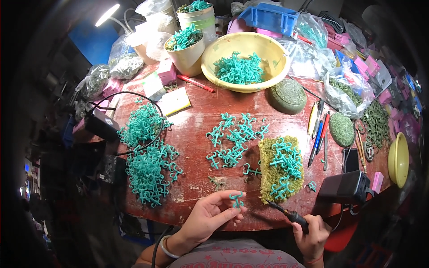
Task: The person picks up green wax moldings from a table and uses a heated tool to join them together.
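Note:
Between the thumb and fingers of my left hand [208,215] is a small teal piece with curled ends [237,200], held up near the table's front edge. My right hand [313,237] grips a soldering-iron-like pen [295,217] by its black handle. Its thin dark tip points at the lower edge of a yellow-green, rough-textured pad [265,172]. A cluster of similar teal pieces [286,161] lies on that pad. Beyond my left hand, more teal pieces [232,143] are scattered on the table, and one greenish-brown piece [216,182] lies nearer to me.
A big heap of teal pieces [149,172] sits at left beside a black cable. A cream basin [210,73] holds more at the back. At right are pens [318,138], two green stone-like domes [288,96], a black box [344,186] and a yellow bowl [393,160].

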{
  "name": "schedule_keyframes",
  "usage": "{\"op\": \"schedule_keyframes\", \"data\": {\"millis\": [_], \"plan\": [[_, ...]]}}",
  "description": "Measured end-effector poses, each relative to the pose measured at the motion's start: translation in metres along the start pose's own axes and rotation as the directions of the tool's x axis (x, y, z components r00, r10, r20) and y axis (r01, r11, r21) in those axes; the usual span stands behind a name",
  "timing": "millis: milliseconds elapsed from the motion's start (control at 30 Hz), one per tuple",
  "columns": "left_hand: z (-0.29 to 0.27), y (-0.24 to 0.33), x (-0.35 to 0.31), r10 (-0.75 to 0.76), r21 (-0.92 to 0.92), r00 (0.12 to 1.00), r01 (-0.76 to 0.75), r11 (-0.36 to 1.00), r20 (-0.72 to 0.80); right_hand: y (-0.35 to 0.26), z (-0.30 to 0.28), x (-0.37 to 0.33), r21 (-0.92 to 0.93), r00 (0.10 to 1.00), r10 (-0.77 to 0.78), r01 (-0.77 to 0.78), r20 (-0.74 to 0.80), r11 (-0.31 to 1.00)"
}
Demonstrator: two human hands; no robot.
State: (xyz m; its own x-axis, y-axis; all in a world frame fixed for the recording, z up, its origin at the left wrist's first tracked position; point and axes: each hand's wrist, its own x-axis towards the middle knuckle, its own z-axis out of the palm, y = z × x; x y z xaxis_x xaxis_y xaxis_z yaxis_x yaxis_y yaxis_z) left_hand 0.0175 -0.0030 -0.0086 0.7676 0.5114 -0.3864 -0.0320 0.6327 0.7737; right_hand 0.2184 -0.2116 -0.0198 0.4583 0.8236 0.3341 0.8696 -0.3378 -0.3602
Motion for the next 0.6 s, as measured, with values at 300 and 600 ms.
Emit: {"op": "schedule_keyframes", "data": {"millis": [300, 600], "plan": [[0.000, -0.001, 0.000, -0.005, 0.024, 1.000, 0.006, 1.000, -0.012, -0.011, 0.007, 0.009, 0.190, 0.998, -0.043, 0.052, -0.052, 0.981], [-0.002, -0.003, 0.001, 0.026, 0.058, 0.999, -0.027, 0.998, 0.028, -0.019, 0.023, 0.018, 0.265, 0.992, -0.124, 0.130, -0.039, 0.955]]}}
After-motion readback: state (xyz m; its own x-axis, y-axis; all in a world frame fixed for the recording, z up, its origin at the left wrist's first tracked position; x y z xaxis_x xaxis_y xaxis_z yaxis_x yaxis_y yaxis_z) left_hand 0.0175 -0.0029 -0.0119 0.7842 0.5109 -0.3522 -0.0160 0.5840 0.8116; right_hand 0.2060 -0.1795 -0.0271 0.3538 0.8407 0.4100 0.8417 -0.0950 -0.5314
